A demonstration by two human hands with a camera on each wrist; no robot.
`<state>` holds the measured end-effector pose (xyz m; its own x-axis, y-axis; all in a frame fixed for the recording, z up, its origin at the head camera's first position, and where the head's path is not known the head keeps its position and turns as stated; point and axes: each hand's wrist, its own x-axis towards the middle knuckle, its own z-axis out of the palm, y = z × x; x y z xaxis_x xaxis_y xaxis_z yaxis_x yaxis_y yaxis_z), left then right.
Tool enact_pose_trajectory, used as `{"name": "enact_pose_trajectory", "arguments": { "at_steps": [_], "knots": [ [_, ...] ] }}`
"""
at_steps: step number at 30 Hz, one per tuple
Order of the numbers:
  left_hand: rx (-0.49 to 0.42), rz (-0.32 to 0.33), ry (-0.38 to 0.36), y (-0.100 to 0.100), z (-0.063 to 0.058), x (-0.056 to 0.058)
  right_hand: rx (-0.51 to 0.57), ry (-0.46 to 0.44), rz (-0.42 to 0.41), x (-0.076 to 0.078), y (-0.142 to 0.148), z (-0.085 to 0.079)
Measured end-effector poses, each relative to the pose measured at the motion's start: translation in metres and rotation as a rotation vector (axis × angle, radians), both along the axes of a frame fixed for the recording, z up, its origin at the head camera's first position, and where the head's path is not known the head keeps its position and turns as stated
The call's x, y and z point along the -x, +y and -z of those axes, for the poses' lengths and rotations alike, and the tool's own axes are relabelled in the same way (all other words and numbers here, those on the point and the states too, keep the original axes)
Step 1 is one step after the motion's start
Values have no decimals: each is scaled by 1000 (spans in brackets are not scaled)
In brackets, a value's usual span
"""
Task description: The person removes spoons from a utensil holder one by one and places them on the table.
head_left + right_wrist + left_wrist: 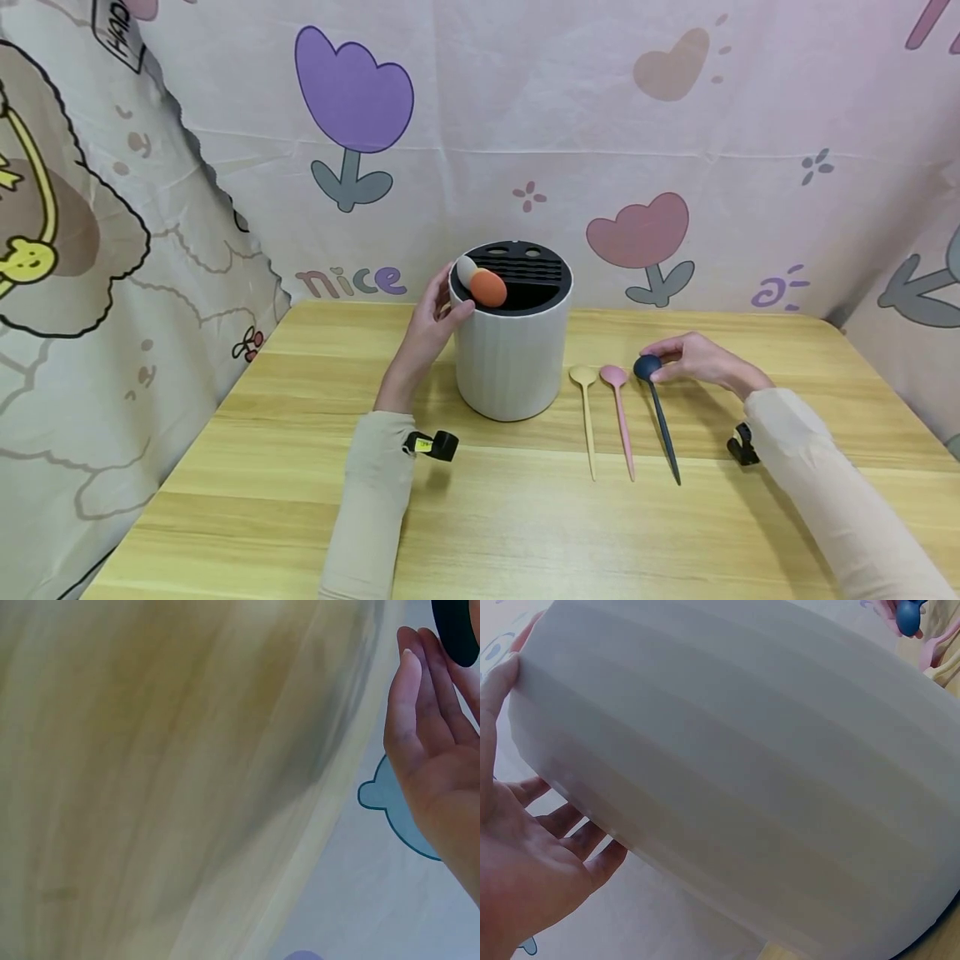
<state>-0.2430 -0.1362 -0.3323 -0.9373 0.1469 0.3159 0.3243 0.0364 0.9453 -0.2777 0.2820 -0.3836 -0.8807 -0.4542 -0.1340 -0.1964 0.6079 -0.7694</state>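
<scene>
A white ribbed utensil holder point(510, 367) with a black slotted top stands upright on the table. My left hand point(429, 329) holds its left side near the rim, thumb in front and fingers behind. Out of the holder's opening lean an orange spoon point(489, 288) and a light grey one point(466, 271), bowls up, their handles hidden inside. My right hand point(697, 360) pinches a navy blue spoon point(663, 421) at its bowl, the handle slanting toward me. Left of it lie a pink spoon point(614, 377) and a pale yellow spoon point(583, 377).
The wooden table point(525, 525) runs back to a patterned cloth point(487, 100) hanging behind the holder. Another hanging cloth point(180, 358) borders the left side. A black wrist camera point(435, 446) sits at my left cuff, another point(742, 446) at my right.
</scene>
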Motion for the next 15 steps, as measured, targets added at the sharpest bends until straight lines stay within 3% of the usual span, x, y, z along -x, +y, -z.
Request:
{"name": "enact_pose_trajectory", "arguments": {
  "at_steps": [15],
  "knots": [
    [-22,7,12,1,-2,-1,-48,40,27,2,-5,10]
  ]
}}
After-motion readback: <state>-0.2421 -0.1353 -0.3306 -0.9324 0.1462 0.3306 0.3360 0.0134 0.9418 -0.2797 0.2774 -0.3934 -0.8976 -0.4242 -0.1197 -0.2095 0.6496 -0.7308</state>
